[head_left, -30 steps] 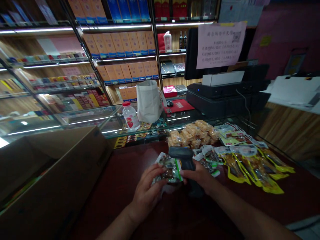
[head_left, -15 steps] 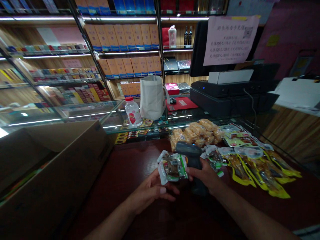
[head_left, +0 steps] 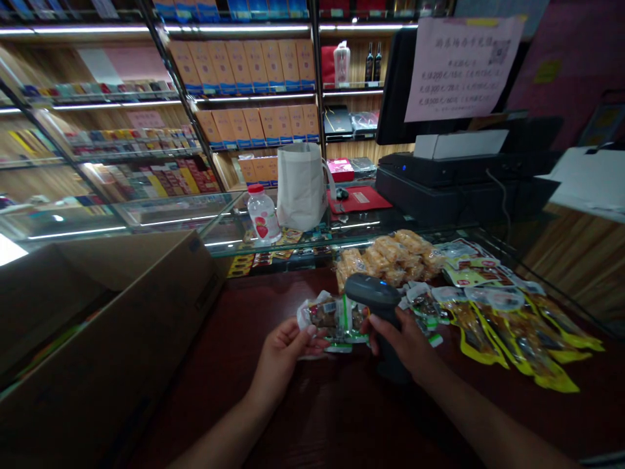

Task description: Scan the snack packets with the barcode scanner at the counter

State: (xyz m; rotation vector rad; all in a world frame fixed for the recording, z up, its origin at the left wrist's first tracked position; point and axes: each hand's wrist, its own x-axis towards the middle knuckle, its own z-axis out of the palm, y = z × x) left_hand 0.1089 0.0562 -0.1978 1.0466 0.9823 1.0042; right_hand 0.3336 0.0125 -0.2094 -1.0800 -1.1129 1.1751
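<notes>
My left hand point(head_left: 286, 348) is closed, pinching the left end of a small clear snack packet point(head_left: 323, 315) with dark contents and a green strip. A second such packet point(head_left: 360, 317) shows just to its right, partly hidden by the barcode scanner. My right hand point(head_left: 415, 342) is wrapped round the handle of this dark grey barcode scanner point(head_left: 374, 292), whose head points left over the packets. Whether the right fingertips also touch the second packet, I cannot tell. More small packets point(head_left: 424, 305) lie right of the scanner on the dark red counter point(head_left: 258, 312).
An open cardboard box point(head_left: 161, 299) stands at the left. Behind the scanner is a pile of wrapped tan snacks point(head_left: 390, 254); yellow-edged packs point(head_left: 517, 332) lie at the right. A bottle point(head_left: 263, 215), a white bag point(head_left: 300, 189) and a monitor point(head_left: 393, 91) stand farther back.
My left hand has gone from loosely spread fingers under the packets to a pinch on one packet's left end. The packets now spread farther left. The view has shifted slightly.
</notes>
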